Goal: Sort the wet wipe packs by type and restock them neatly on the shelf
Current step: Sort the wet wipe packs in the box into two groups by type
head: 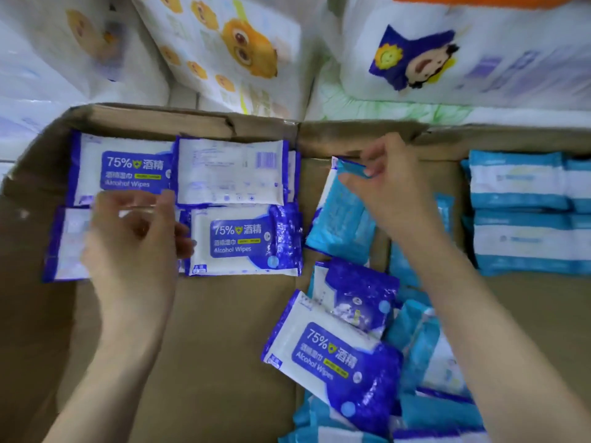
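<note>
Several dark blue alcohol wipe packs (243, 244) lie in two neat rows at the left of a flattened cardboard base (208, 330). My left hand (134, 247) hovers over the lower left pack (64, 247), fingers loosely curled, holding nothing that I can see. My right hand (390, 187) pinches the top edge of a light blue wipe pack (342, 219) that is tilted up near the middle. Light blue packs (518, 212) are stacked in rows at the right. A mixed heap of both types (351, 346) lies at the lower right.
Large white diaper bags with cartoon prints (243, 52) stand behind the cardboard. A raised cardboard flap (166, 119) borders the back edge. Bare cardboard shows at the lower left and centre.
</note>
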